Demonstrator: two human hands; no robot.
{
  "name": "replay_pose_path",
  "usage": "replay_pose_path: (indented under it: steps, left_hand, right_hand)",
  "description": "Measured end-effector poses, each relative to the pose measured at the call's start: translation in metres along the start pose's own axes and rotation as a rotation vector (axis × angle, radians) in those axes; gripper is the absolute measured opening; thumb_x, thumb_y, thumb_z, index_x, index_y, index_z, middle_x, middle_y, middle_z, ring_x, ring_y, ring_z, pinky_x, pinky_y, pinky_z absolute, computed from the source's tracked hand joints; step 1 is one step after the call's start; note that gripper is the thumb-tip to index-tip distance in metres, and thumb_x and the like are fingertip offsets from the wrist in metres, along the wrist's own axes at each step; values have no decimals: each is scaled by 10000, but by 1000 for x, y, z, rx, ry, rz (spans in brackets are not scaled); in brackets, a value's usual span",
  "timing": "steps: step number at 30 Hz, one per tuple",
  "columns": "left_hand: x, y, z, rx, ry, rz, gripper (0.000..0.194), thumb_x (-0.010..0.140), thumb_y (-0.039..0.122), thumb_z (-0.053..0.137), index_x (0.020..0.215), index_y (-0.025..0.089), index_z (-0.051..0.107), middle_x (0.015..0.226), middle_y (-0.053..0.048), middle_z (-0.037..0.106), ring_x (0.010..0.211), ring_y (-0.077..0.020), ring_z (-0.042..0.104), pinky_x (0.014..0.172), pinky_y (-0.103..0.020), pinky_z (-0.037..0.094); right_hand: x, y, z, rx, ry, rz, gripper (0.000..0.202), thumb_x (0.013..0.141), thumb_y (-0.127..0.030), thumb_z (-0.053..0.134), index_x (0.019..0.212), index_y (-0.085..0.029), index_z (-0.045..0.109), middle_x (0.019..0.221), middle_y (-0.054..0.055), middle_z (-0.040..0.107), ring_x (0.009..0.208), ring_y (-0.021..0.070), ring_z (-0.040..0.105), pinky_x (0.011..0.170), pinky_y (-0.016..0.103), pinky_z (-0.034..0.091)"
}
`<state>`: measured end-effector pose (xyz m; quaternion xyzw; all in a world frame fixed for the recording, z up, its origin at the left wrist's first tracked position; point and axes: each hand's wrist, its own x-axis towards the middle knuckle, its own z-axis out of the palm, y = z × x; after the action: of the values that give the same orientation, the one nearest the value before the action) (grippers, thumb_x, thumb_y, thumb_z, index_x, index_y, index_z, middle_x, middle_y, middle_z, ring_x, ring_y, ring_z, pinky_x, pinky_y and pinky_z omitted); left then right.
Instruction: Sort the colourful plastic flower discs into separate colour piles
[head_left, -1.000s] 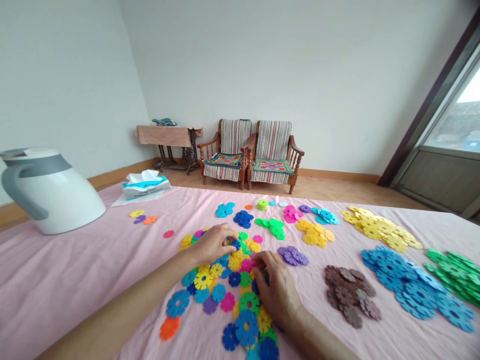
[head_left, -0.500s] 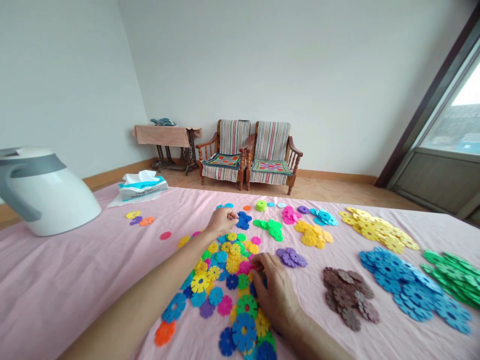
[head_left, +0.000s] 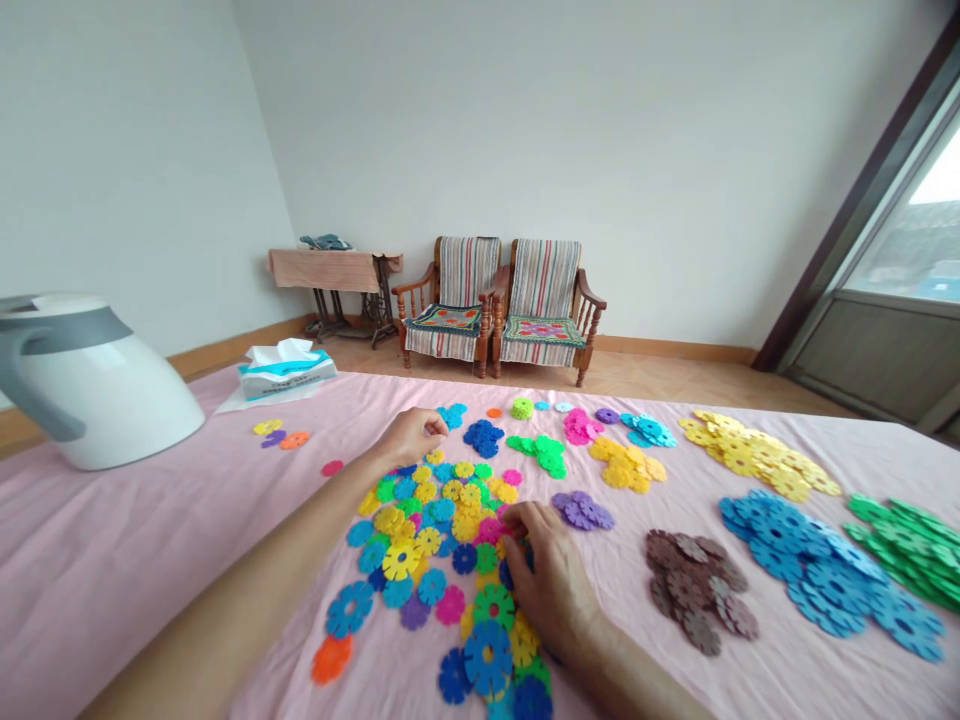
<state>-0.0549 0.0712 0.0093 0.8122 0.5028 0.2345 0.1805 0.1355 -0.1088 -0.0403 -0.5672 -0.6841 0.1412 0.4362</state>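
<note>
My left hand (head_left: 415,437) hovers at the far end of a mixed heap of colourful plastic snowflake discs (head_left: 401,560), its fingers curled together. Whatever lies inside those fingers, if anything, is hidden. Close by its fingertips is a small light blue group of discs (head_left: 453,415), with a dark blue pile (head_left: 484,437) to the right. My right hand (head_left: 553,578) rests on the right side of the heap, thumb apart from its bent fingers, over pink and blue discs. A purple pile (head_left: 582,511) lies just beyond it.
Sorted piles spread rightward: brown (head_left: 694,590), blue (head_left: 825,565), green (head_left: 911,550) and yellow (head_left: 757,455). A white and grey kettle (head_left: 127,390) stands at left beside a tissue box (head_left: 286,374). Two wooden armchairs (head_left: 540,310) stand beyond the pink-covered table (head_left: 172,560).
My left hand has moved left, away from the dark blue pile, which now shows fully, along with the light blue group. My right hand has stayed in place.
</note>
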Motion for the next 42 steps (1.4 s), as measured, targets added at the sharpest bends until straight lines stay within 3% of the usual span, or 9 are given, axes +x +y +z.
replay_pose_path:
  steps: [3, 6, 12, 16, 22, 26, 35, 42]
  left_hand:
    - [-17, -15, -27, 47, -65, 10, 92, 649, 133, 599, 678, 162, 682, 623, 17, 663, 580, -120, 595, 549, -186, 419]
    - [-32, -24, -39, 82, -107, 11, 70, 620, 159, 628, 654, 166, 689, 608, 15, 658, 577, -127, 580, 544, -191, 400]
    - [-41, -29, -27, 171, -159, 131, 284, 589, 118, 619, 839, 197, 729, 796, -3, 673, 630, -118, 574, 606, -192, 409]
    - [-41, -29, -23, 171, -160, 182, 256, 630, 125, 596, 823, 211, 741, 744, -4, 673, 644, -125, 576, 620, -193, 402]
    - [-37, -30, -22, 95, 2, 89, 181, 731, 216, 548, 730, 190, 727, 757, -25, 699, 687, -148, 594, 659, -218, 419]
    - [-26, -18, -11, 39, 63, 49, 199, 759, 243, 538, 809, 176, 718, 786, -25, 712, 703, -149, 620, 644, -216, 448]
    - [20, 16, 37, -32, 100, -35, 113, 685, 203, 640, 762, 165, 713, 642, -11, 686, 590, -136, 622, 550, -211, 447]
    - [31, 22, 51, -35, 125, -50, 123, 656, 234, 686, 766, 194, 724, 722, -16, 706, 708, -155, 638, 653, -225, 469]
  right_hand:
    - [0, 0, 0, 1, 3, -7, 163, 787, -68, 490, 874, -185, 562, 821, 32, 591, 794, 177, 534, 706, 294, 410]
    - [-1, 1, 0, -1, 3, -16, 162, 786, -72, 492, 879, -185, 561, 839, 33, 592, 806, 177, 537, 717, 297, 418]
    - [-2, 4, 1, 6, 13, -30, 163, 792, -77, 481, 888, -189, 551, 838, 36, 589, 807, 175, 536, 719, 299, 424]
    - [-1, 4, 1, -15, 9, -29, 150, 786, -81, 482, 871, -185, 550, 819, 35, 587, 789, 173, 534, 698, 296, 422]
    - [-1, 1, -1, -19, 10, -37, 163, 778, -71, 480, 873, -182, 553, 828, 37, 588, 801, 175, 536, 706, 295, 424]
    - [-1, 0, -1, -3, 0, -21, 169, 777, -63, 484, 869, -186, 553, 836, 34, 592, 801, 173, 540, 706, 291, 424]
    - [-1, 2, 0, 10, 4, -7, 173, 786, -59, 485, 877, -185, 562, 828, 33, 590, 799, 175, 534, 710, 293, 409]
    - [-1, 1, -1, 1, 18, -18, 182, 783, -59, 496, 882, -190, 575, 817, 26, 595, 789, 171, 531, 709, 287, 402]
